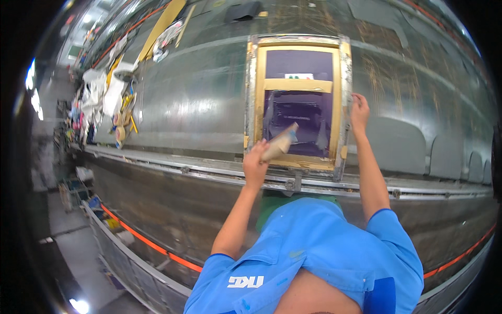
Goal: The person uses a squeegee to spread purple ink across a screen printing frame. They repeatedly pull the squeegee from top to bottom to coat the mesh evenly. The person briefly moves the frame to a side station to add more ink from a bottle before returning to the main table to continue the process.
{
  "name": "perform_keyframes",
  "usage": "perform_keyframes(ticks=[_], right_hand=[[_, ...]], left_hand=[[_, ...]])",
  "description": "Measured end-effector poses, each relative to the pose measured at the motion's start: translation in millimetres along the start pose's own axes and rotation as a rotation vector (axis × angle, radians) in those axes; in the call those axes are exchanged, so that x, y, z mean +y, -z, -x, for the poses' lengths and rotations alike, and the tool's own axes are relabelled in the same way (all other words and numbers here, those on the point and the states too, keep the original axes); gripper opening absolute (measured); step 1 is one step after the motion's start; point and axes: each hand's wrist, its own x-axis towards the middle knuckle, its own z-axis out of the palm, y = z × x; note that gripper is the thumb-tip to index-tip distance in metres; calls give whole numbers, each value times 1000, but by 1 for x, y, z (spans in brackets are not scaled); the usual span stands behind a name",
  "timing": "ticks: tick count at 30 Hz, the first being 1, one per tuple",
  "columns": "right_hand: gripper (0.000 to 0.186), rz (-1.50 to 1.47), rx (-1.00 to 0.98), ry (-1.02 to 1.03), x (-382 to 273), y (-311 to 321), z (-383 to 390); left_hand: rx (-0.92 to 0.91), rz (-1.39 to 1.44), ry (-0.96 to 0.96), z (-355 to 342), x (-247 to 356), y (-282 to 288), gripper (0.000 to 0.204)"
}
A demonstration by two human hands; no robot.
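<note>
A rectangular screen frame (343, 68) with yellow tape round its purple mesh (298, 104) lies on the long table. A band of tape crosses the mesh below a small white patch with green and red marks (298, 77). My left hand (256, 159) is closed on a squeegee (277, 145), held tilted over the lower left of the mesh. My right hand (360, 112) has its fingers curled at the outer right edge of the frame, touching it.
Grey cut pieces (392, 146) lie right of the frame. Rags, tape rolls (120, 133) and tools crowd the left end. A yellow strip (157, 31) and dark sheet (241, 11) lie farther back. A metal rail (209, 170) runs along the near edge.
</note>
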Motion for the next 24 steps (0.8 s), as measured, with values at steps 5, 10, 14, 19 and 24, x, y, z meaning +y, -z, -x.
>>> perform_keyframes(ticks=[5, 10, 14, 19, 24], right_hand=[[21, -47, -99, -69, -54, -44, 8], [24, -23, -57, -35, -173, -105, 17], [30, -277, -86, -109, -238, -163, 71], [36, -553, -117, -133, -317, -246, 148], [35, -603, -148, -167, -430, -266, 229]], left_hand=[[39, 800, 833, -54, -130, 24, 52], [-177, 1173, 837, -103, -211, 82, 67], [-96, 1182, 454, -120, -273, 209, 75], [100, 924, 172, -119, -284, 408, 77], [348, 927, 198, -7, -243, 545, 63]])
